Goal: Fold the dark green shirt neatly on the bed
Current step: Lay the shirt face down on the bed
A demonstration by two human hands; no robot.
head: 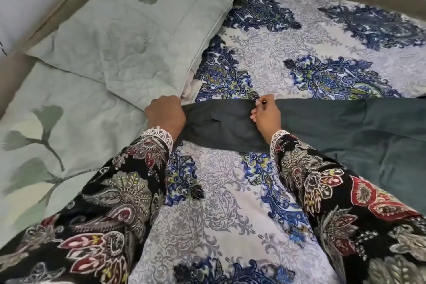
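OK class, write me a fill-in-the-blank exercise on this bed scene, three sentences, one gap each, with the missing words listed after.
1. Both hands grip a narrow part of the dark green shirt, which lies on the patterned ____.
2. The left hand holds the shirt's end right beside a pale green ____ printed with leaves.
3. The right hand pinches the shirt's ____ edge, the one farther from the person.

Missing words: bedspread; pillow; top
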